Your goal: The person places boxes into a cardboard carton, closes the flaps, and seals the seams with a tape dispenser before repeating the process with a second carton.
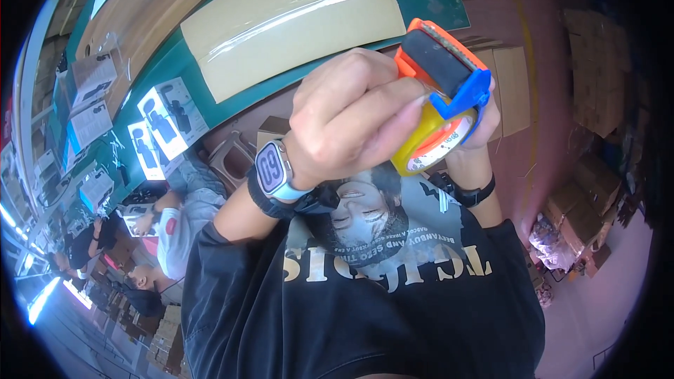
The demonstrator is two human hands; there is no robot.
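Pointing toothed-end forward, the tape dispenser (456, 104) slants lengthwise.

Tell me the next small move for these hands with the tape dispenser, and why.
Probably the left hand should pick gently at the yellow tape roll for a loose end: its bent fingers are right at the tape dispenser, the right hand supports the far side, and no strip shows across the dark roller.

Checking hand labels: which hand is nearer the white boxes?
Left. The left hand is raised to the right of the white boxes; the right hand is farther right, partly hidden behind the tape dispenser.
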